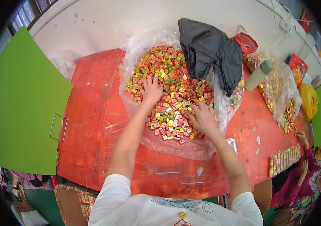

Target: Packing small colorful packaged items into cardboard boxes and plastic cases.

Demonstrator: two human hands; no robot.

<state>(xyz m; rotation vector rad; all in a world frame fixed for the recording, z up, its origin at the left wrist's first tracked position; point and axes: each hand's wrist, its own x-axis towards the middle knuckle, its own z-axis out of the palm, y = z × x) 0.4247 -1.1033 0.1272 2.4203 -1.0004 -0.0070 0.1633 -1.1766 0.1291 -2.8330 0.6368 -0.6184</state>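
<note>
A large heap of small foil-wrapped blocks (169, 101) in red, yellow, green and gold lies on an opened clear plastic bag (190, 150) in front of me. My left hand (153, 91) rests on the left side of the heap, fingers apart and touching the blocks. On the heap's right side is my right hand (203, 118), its fingers spread and bent onto the blocks; the fingertips partly sink among them. Neither hand shows a block in its grip. A black plastic bag (209, 49) covers the heap's far right edge.
The red table (92, 113) meets a white wall. A green panel with a metal handle (25, 105) stands left. To the right are a bottle (259, 75), another bag of blocks (277, 86), a yellow bag (308, 100) and a co-worker's hands beside neat block rows (284, 160).
</note>
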